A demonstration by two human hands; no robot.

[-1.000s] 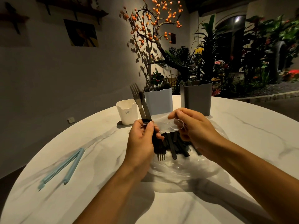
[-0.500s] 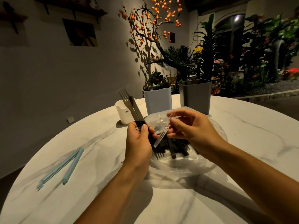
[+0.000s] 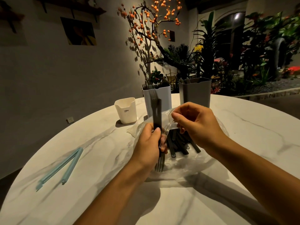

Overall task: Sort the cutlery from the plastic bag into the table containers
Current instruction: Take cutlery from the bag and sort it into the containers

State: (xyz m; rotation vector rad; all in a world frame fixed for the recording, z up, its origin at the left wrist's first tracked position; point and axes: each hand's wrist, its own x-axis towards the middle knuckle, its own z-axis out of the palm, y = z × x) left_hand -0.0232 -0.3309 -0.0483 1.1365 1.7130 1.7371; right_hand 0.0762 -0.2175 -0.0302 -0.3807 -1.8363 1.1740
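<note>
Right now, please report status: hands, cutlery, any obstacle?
Left hand grips dark cutlery bundle. Right hand pinches clear plastic utensil. More cutlery in bag. Path to containers open.

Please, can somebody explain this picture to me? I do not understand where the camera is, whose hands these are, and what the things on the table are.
The camera sits on a person's head, looking down at their own hands. The left hand grips a bundle of dark cutlery, forks among them. The right hand pinches a clear plastic piece, hard to identify. Beneath lies a plastic bag with more dark cutlery. On the round marble table stand three containers: small white, taller pale one holding forks, and grey. A blue clip lies to the left.
</note>
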